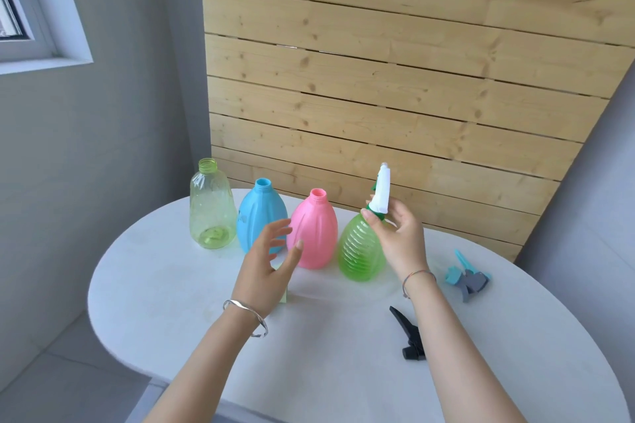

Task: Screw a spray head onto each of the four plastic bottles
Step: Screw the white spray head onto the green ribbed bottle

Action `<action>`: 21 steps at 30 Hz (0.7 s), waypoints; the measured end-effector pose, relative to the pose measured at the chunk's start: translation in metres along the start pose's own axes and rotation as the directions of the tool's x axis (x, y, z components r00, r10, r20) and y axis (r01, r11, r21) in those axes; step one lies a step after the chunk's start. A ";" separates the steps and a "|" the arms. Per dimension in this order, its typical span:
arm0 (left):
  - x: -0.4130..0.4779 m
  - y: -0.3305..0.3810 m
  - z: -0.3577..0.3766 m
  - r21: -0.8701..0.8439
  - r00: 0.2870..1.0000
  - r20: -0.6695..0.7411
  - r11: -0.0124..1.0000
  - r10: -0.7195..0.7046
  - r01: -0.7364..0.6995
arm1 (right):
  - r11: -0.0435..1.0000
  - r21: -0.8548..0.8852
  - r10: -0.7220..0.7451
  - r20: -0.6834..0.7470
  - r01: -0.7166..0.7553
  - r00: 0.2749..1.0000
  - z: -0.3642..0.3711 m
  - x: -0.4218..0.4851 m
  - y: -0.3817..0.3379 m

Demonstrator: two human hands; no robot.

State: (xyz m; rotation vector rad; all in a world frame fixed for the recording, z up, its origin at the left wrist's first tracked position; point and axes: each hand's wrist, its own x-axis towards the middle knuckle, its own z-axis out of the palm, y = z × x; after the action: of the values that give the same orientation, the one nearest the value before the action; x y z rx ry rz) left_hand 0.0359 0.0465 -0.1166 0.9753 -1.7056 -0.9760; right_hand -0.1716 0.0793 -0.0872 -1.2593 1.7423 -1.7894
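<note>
Four bottles stand in a row on the white bench: clear yellow-green bottle, blue bottle, pink bottle, green ribbed bottle. Left hand hovers released, fingers spread. Right hand pinches the white spray head seated, apparently, on the green bottle's neck. Two loose heads lie rightward: black spray head, blue-grey spray head.

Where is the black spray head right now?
The black spray head lies loose on the white table, low on the right side of the head view, just left of the right forearm, nearer than the blue-grey spray head.
</note>
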 end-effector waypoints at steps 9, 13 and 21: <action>-0.001 -0.001 -0.004 0.001 1.000 -0.017 1.000 0.000 0.000 | 0.998 -0.063 0.005 -0.048 -0.008 0.999 0.007 -0.002 -0.001; -0.002 -0.002 -0.005 -0.002 1.000 -0.017 1.000 -0.007 0.007 | 0.996 -0.085 0.003 -0.067 -0.009 0.998 0.009 -0.004 -0.003; -0.001 0.000 -0.007 -0.003 1.000 -0.011 1.000 -0.010 0.010 | 0.994 -0.111 -0.003 -0.008 0.002 1.000 0.003 -0.007 -0.011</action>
State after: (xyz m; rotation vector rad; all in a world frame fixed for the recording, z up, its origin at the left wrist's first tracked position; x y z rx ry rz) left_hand 0.0427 0.0460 -0.1148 0.9866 -1.6910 -0.9773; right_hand -0.1622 0.0850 -0.0803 -1.2995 1.8681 -1.7228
